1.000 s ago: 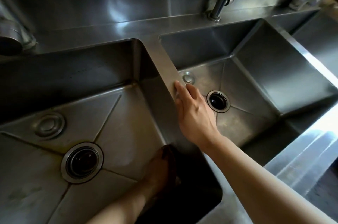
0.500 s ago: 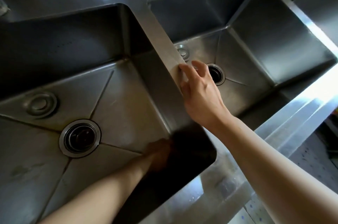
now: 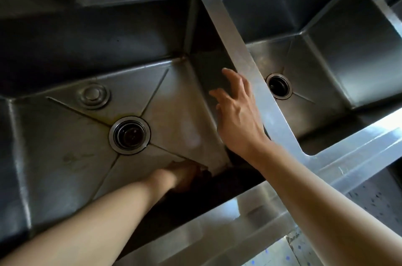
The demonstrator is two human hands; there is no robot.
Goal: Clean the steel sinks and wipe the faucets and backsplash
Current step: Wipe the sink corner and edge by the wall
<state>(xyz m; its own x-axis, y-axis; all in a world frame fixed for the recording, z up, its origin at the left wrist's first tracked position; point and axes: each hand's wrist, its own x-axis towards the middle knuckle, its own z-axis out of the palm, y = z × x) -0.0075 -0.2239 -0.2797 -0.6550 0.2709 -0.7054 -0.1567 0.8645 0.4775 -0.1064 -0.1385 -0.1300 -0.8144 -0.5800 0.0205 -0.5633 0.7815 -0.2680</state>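
Steel double sinks (image 3: 65, 168) lie below me, side by side, their dividing strip (image 3: 239, 48) running away from me. My right hand (image 3: 237, 113) hovers by that strip over the left basin, fingers (image 3: 230, 74) loosely spread, holding nothing. My left hand (image 3: 182, 175) reaches into the basin's dark near corner; I cannot tell its fingers' state.

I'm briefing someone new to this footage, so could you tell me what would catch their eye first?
Two deep steel basins fill the view, split by a bright divider strip. The right hand spreads open over the left sink's right wall, while the left hand reaches into its dark near corner. Each floor has a round drain.
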